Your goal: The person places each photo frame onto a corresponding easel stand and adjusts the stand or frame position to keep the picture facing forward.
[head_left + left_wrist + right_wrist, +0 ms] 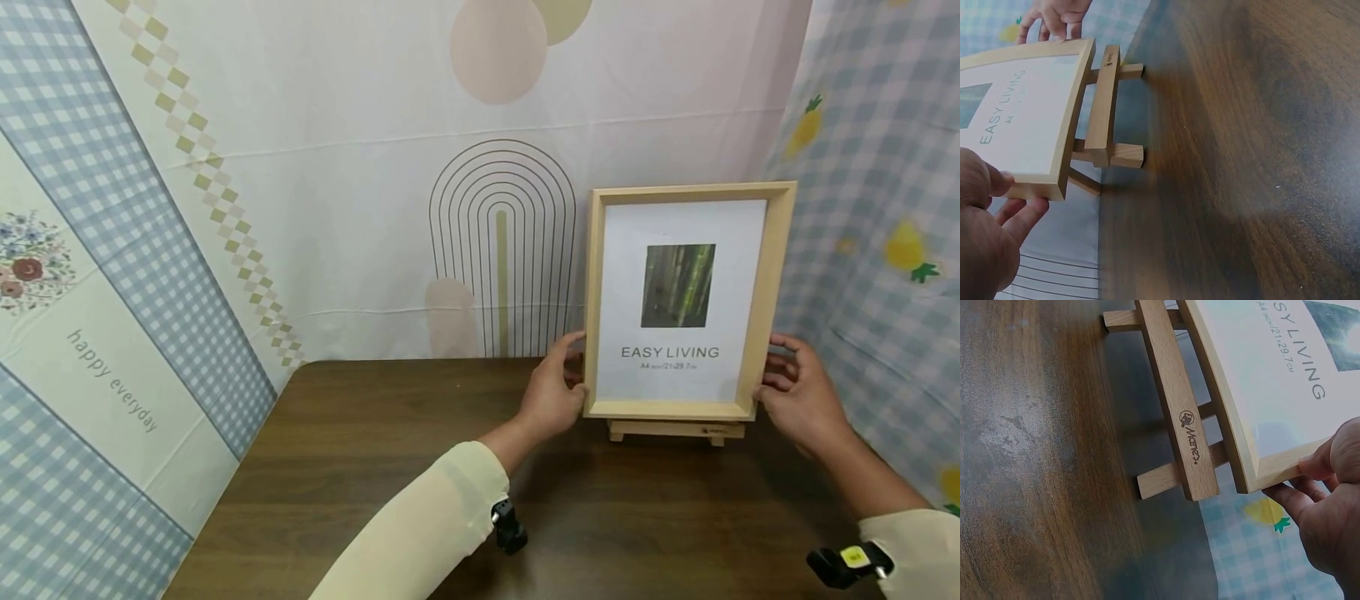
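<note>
A light wooden picture frame [772, 292] with a bamboo picture and the words EASY LIVING stands upright at the right of the head view. My left hand [551, 387] grips its lower left side, thumb on the front and fingers behind. On the lower right side my right hand [802, 396] grips it the same way. Below the frame is a small wooden easel [675, 429], its ledge and feet showing. In both wrist views a gap separates the frame's bottom edge from the easel ledge [1179, 412]. The easel's upper part is hidden behind the frame.
The easel stands on a dark brown wooden table [390, 433]. Behind the table hangs a pale patterned cloth [360, 233], and a checked cloth with pineapples [885, 317] is close beside my right hand. Another checked cloth [150, 242] borders the left side.
</note>
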The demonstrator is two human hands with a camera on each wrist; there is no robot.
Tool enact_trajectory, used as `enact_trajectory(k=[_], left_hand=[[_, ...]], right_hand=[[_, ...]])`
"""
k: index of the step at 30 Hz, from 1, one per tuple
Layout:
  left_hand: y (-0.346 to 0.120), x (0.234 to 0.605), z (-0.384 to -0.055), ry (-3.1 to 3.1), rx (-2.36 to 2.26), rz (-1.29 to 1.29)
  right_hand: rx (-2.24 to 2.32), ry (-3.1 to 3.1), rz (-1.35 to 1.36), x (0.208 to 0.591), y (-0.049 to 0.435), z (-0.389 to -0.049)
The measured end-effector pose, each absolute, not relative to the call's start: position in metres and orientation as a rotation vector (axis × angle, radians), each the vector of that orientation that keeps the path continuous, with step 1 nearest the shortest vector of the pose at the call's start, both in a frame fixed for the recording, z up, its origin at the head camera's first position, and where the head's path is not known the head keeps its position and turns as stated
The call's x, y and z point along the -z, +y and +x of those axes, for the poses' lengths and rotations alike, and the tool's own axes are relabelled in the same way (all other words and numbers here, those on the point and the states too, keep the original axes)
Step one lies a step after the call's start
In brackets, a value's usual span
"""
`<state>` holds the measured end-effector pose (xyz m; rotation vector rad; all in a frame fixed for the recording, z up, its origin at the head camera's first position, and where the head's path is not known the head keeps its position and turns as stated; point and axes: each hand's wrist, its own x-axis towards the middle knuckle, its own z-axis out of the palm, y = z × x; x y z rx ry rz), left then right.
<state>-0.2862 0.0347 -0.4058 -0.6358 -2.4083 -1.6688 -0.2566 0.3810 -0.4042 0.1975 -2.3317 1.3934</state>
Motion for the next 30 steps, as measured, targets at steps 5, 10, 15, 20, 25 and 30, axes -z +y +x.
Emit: enact_trajectory(k=[5,10,15,20,25,30], left_hand=[[0.0363,0.4075,-0.2856,-2.409,1.669,-0.634],[0.0372,0.4096,-0.2863,-2.406,1.669,-0.629],[0.0385,0.4102,-0.2861,-2.41,1.67,-0.615],[0.0401,0.4114,-0.2863,-2.419,1.662,-0.617],[0.042,0.4127,-0.2871,-2.41,1.662,-0.611],[0.0446,0.414,-0.2872,-2.408,1.672,-0.61]], right_hand=[[-1.376,-2.356,0.186,0.4045,0.3811,-0.2571],[-1.358,-2.38,0.183,0.4051,0.3818,-0.2577],[-1.362,-2.373,0.191,0.407,0.3833,-0.2574],[-1.368,-2.353,0.183,0.4082,0.3851,-0.2578],[-1.359,-2.359,0.166,0.4091,0.3857,-0.2586],[-1.355,-2.354,0.144,0.4099,0.3868,-0.2586]])
